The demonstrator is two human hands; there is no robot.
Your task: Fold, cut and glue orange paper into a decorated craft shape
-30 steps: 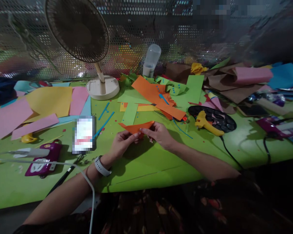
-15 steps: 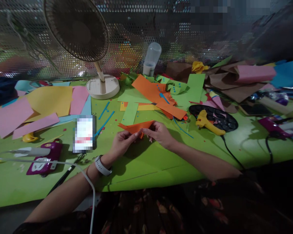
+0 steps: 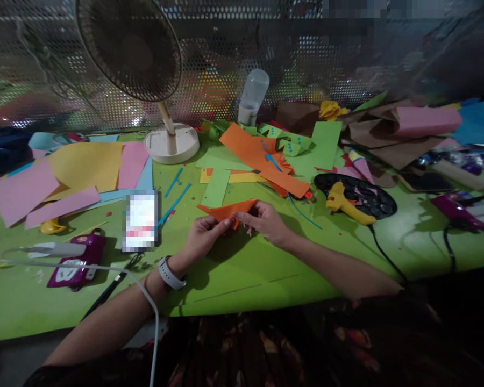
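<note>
A folded orange paper piece (image 3: 226, 208) is held just above the green table (image 3: 242, 274), near its middle. My left hand (image 3: 204, 236), with a white watch on the wrist, pinches its lower edge from the left. From the right, my right hand (image 3: 266, 221) pinches the same edge, fingertips almost touching those of the left hand. Both hands are closed on the paper.
A desk fan (image 3: 135, 54) stands at the back left, and a phone (image 3: 140, 220) lies left of my hands. Coloured paper sheets (image 3: 84, 166) and orange and green scraps (image 3: 262, 156) lie around. A yellow glue gun (image 3: 344, 201) rests on a black tray at the right, a purple tool (image 3: 78, 260) with cables at the left.
Almost nothing: both hands keep their pinch on the orange paper, and the view has shifted slightly.
</note>
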